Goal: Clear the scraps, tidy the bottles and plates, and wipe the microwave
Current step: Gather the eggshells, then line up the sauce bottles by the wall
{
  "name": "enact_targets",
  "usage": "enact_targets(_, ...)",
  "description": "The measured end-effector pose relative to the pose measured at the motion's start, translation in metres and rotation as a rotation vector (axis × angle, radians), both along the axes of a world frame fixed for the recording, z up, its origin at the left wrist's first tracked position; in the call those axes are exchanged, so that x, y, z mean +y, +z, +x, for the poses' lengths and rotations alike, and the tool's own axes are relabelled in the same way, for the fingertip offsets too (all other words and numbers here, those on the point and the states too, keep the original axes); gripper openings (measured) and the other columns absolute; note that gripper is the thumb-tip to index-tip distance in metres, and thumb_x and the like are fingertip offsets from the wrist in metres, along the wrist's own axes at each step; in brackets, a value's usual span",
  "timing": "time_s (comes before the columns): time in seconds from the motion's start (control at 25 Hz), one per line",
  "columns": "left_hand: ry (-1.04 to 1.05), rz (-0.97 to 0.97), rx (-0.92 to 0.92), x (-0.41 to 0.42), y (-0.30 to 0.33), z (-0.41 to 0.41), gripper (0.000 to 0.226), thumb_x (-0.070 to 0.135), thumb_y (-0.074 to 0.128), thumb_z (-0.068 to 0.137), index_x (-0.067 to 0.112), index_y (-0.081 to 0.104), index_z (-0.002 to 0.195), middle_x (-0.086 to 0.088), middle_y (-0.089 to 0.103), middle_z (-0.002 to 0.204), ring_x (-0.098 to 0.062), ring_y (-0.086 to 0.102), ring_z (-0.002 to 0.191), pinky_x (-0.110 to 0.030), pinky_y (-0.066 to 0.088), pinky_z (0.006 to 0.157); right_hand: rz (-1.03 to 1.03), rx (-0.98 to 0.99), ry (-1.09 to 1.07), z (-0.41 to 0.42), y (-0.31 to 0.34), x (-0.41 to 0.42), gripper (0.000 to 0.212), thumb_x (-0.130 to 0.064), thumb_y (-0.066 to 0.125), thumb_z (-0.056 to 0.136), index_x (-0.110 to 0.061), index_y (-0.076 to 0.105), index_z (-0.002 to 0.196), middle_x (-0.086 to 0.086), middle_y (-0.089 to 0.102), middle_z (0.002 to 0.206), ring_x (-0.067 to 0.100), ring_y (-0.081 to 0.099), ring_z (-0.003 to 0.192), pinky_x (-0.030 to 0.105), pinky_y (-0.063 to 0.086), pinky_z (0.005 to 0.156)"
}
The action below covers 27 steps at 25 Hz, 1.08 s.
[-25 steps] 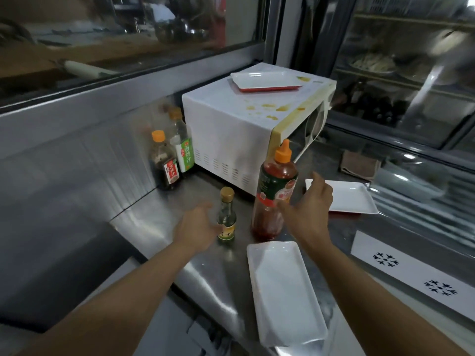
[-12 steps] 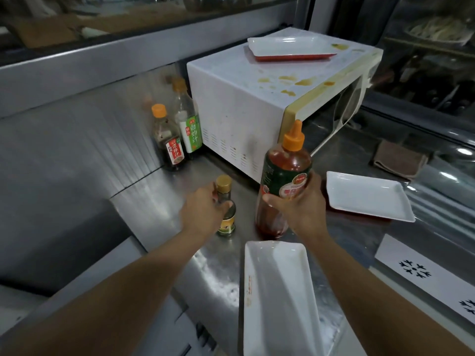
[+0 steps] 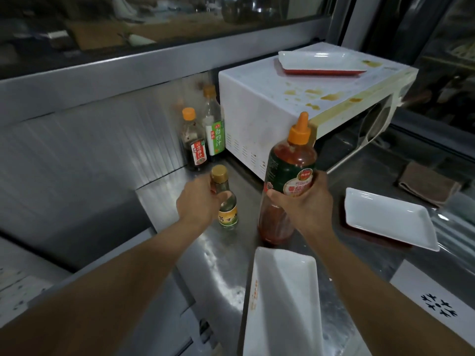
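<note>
On the brushed steel bench (image 3: 226,273), the left hand (image 3: 199,201) curls round a small clear glass bottle (image 3: 226,201) with a gold cap; the right hand (image 3: 302,201) grips a tall, soft plastic sauce bottle (image 3: 288,176) with an orange nozzle, beside the stained white microwave (image 3: 282,109).

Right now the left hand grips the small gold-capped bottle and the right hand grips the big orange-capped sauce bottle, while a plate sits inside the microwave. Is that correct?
Not quite. The head view shows the plate on top of the microwave, not inside. The left hand grips the small gold-capped bottle; the right hand grips the big orange-capped sauce bottle.
</note>
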<state>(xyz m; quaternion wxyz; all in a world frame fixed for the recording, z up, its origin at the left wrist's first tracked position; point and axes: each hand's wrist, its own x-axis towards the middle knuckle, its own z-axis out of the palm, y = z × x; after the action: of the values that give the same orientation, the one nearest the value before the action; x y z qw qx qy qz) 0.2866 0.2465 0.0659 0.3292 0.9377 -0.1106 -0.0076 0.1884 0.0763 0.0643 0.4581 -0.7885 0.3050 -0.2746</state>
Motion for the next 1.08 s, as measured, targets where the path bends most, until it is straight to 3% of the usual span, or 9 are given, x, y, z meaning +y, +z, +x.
enact_targets(0.2, 0.078, -0.032, -0.029, 0.033, 0.024, 0.032, 0.025, 0.037, 0.073, 0.077, 0.018, 0.059, 0.087, 0.0, 0.061, 0.082, -0.024, 0.059, 0.08, -0.032, 0.044, 0.066, -0.004, -0.054, 0.063, 0.032, 0.023, 0.026, 0.086, -0.039, 0.087, 0.051, -0.021, 0.043, 0.123, -0.011, 0.056, 0.106, 0.008, 0.057, 0.091, 0.016, 0.044, 0.074)
enact_targets(0.32, 0.076, -0.03, -0.034, 0.053, 0.028, 0.059, 0.026, 0.035, 0.073, 0.078, 0.017, 0.061, 0.092, -0.002, 0.063, 0.084, -0.025, 0.061, 0.082, -0.032, 0.046, 0.067, 0.015, -0.058, 0.065, 0.055, 0.027, 0.041, 0.079, -0.038, 0.088, 0.051, -0.018, 0.045, 0.114, -0.004, 0.06, 0.107, 0.012, 0.059, 0.092, 0.023, 0.048, 0.075)
enact_targets(0.44, 0.094, -0.018, -0.026, 0.068, 0.023, 0.092, 0.027, 0.037, 0.073, 0.078, 0.017, 0.06, 0.091, -0.005, 0.065, 0.087, -0.027, 0.062, 0.084, -0.036, 0.051, 0.072, 0.036, -0.046, 0.063, 0.082, 0.022, 0.053, 0.073, -0.037, 0.088, 0.052, -0.023, 0.041, 0.107, -0.009, 0.056, 0.099, 0.01, 0.057, 0.088, 0.023, 0.045, 0.074)
enact_targets(0.72, 0.121, -0.014, -0.012, 0.075, -0.006, 0.158, 0.027, 0.037, 0.072, 0.078, 0.017, 0.055, 0.074, -0.012, 0.065, 0.084, -0.032, 0.063, 0.084, -0.041, 0.053, 0.075, 0.047, -0.047, 0.025, 0.135, 0.004, 0.067, 0.076, -0.038, 0.087, 0.052, -0.025, 0.039, 0.11, -0.011, 0.054, 0.102, 0.009, 0.056, 0.092, 0.024, 0.045, 0.079)
enact_targets(0.92, 0.137, -0.024, -0.044, 0.066, -0.028, 0.192, 0.03, 0.037, 0.072, 0.078, 0.016, 0.062, 0.097, -0.011, 0.066, 0.098, -0.031, 0.061, 0.094, -0.035, 0.047, 0.073, 0.065, -0.072, 0.005, 0.156, -0.007, 0.07, 0.075, -0.039, 0.088, 0.051, -0.03, 0.037, 0.105, -0.014, 0.053, 0.099, 0.006, 0.055, 0.089, 0.016, 0.042, 0.071)
enact_targets(1.08, 0.124, -0.003, -0.103, 0.055, -0.035, 0.21, 0.031, 0.038, 0.071, 0.079, 0.015, 0.06, 0.095, -0.01, 0.067, 0.096, -0.032, 0.061, 0.092, -0.033, 0.041, 0.067, 0.068, -0.082, 0.004, 0.164, -0.01, 0.066, 0.075, -0.039, 0.088, 0.051, -0.03, 0.037, 0.105, -0.016, 0.051, 0.097, 0.004, 0.053, 0.085, 0.008, 0.035, 0.062)
